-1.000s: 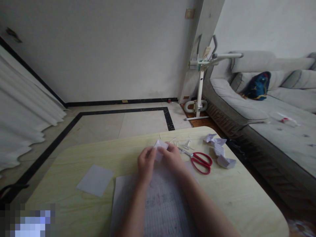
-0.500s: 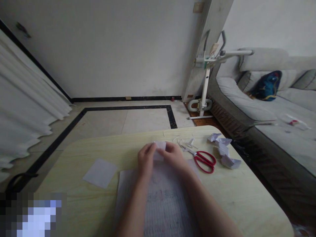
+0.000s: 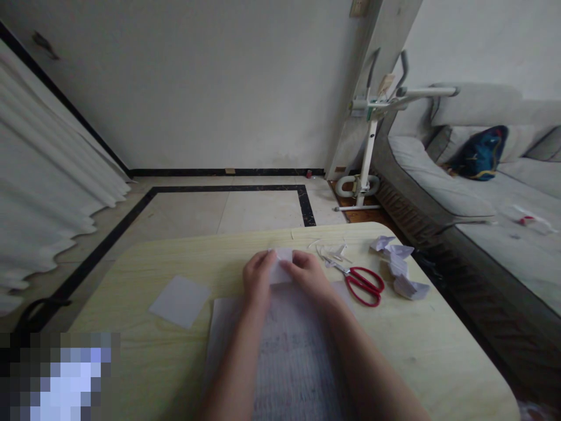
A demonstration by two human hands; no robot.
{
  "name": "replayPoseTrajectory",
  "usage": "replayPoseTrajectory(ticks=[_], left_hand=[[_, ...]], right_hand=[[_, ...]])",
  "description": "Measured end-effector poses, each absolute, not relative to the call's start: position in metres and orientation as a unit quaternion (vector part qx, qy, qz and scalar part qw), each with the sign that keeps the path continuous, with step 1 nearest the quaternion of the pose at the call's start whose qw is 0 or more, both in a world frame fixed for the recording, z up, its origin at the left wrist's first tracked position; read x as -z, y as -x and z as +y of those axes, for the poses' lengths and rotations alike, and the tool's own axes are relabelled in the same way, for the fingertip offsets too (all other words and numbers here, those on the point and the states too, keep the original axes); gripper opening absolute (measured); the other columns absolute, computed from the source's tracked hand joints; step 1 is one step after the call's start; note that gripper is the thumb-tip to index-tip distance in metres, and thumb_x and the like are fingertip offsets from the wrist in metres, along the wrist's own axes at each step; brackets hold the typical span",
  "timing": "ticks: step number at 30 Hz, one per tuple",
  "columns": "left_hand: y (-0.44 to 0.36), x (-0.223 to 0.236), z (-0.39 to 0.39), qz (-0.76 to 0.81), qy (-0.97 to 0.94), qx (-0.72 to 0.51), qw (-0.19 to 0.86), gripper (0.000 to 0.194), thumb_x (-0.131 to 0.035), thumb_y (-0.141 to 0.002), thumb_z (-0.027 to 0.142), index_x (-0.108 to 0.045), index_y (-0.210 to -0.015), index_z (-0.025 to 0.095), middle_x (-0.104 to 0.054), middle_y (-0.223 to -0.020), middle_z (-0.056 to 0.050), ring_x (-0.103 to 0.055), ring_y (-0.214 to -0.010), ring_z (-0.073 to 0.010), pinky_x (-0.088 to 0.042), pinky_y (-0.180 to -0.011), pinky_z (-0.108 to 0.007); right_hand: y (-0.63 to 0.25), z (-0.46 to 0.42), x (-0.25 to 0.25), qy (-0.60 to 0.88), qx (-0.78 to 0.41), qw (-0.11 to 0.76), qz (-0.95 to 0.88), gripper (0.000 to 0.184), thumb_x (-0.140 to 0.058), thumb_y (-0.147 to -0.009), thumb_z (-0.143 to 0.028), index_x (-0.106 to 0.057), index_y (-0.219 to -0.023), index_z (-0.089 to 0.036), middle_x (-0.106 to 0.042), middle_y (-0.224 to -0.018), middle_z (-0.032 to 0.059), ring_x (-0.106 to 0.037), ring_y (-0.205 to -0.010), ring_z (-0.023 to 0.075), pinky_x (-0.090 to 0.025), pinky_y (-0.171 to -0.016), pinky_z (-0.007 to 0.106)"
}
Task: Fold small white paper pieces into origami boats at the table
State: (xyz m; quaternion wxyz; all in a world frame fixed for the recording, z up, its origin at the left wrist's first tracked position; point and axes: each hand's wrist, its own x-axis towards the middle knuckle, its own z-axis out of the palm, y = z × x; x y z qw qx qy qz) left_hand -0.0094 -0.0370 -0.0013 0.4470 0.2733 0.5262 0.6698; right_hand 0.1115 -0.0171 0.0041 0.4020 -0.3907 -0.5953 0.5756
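Between my two hands is a small piece of white paper (image 3: 281, 269), gripped at its left and right sides. My left hand (image 3: 258, 275) closes on its left edge, fingers curled. From the other side my right hand (image 3: 309, 272) pinches it, with the thumb on the near face. Under my forearms lies a large sheet covered in rows of writing (image 3: 289, 356). Red-handled scissors (image 3: 364, 285) rest to the right of my right hand, near thin paper scraps (image 3: 337, 252). Off to the left is a flat square of white paper (image 3: 180, 301).
Several folded paper shapes (image 3: 400, 266) line the right side of the wooden table (image 3: 438, 351). Beyond the table stand a white exercise machine (image 3: 366, 152) and a grey sofa (image 3: 438, 181) with a blue bag (image 3: 482, 153). A white curtain (image 3: 48, 175) hangs at left.
The camera view has shifted slightly. Both hands keep hold of the small paper, which sits a little further left in view and tilts a bit differently. Other things on the table stay put.
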Motion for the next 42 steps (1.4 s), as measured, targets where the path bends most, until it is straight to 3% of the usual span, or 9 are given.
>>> replayPoseTrajectory(ticks=[7, 15, 24, 32, 42], left_hand=[[0.0092, -0.0009, -0.0351, 0.482, -0.226, -0.707, 0.465, 0.021, -0.072, -0.062, 0.031, -0.069, -0.072, 0.013, -0.067, -0.071, -0.001, -0.059, -0.067, -0.0145, -0.046, -0.065, -0.026], [0.0112, 0.0036, -0.0382, 0.539, -0.353, -0.643, 0.414, 0.021, -0.065, -0.072, 0.034, -0.065, -0.067, 0.014, -0.06, -0.064, 0.001, -0.053, -0.064, -0.0132, -0.041, -0.059, -0.022], [0.0127, 0.0019, -0.0382, 0.554, -0.33, -0.656, 0.392, 0.021, -0.064, -0.071, 0.034, -0.061, -0.065, 0.014, -0.057, -0.062, 0.002, -0.051, -0.06, -0.0124, -0.041, -0.056, -0.021], [0.0127, 0.0001, -0.0405, 0.584, -0.391, -0.588, 0.4, 0.027, -0.064, -0.073, 0.039, -0.064, -0.068, 0.013, -0.055, -0.059, 0.003, -0.05, -0.058, -0.0118, -0.037, -0.052, -0.02], [0.011, 0.0014, -0.0385, 0.581, -0.346, -0.616, 0.403, 0.023, -0.064, -0.071, 0.037, -0.063, -0.067, 0.014, -0.057, -0.06, 0.002, -0.051, -0.06, -0.0128, -0.04, -0.054, -0.021]], right_hand=[[-0.114, -0.0131, 0.0002, 0.408, -0.544, 0.399, -0.615, 0.029, -0.061, -0.078, -0.04, -0.052, -0.063, -0.017, -0.047, -0.06, -0.0036, -0.042, -0.056, 0.0105, -0.032, -0.052, 0.022], [-0.1146, -0.0125, 0.0016, 0.403, -0.553, 0.398, -0.612, 0.033, -0.057, -0.081, -0.044, -0.048, -0.063, -0.018, -0.043, -0.059, -0.004, -0.038, -0.054, 0.0101, -0.029, -0.05, 0.022], [-0.1132, -0.0144, 0.0031, 0.415, -0.542, 0.39, -0.618, 0.029, -0.058, -0.08, -0.04, -0.049, -0.065, -0.018, -0.045, -0.061, -0.0037, -0.04, -0.056, 0.0106, -0.031, -0.052, 0.022], [-0.1125, -0.0143, 0.0002, 0.401, -0.559, 0.404, -0.603, 0.03, -0.059, -0.08, -0.04, -0.047, -0.063, -0.018, -0.041, -0.059, -0.0048, -0.036, -0.054, 0.0098, -0.029, -0.051, 0.022], [-0.1131, -0.0141, 0.0022, 0.412, -0.539, 0.391, -0.622, 0.026, -0.058, -0.081, -0.037, -0.05, -0.065, -0.018, -0.045, -0.062, -0.0035, -0.04, -0.057, 0.0106, -0.031, -0.052, 0.022]])
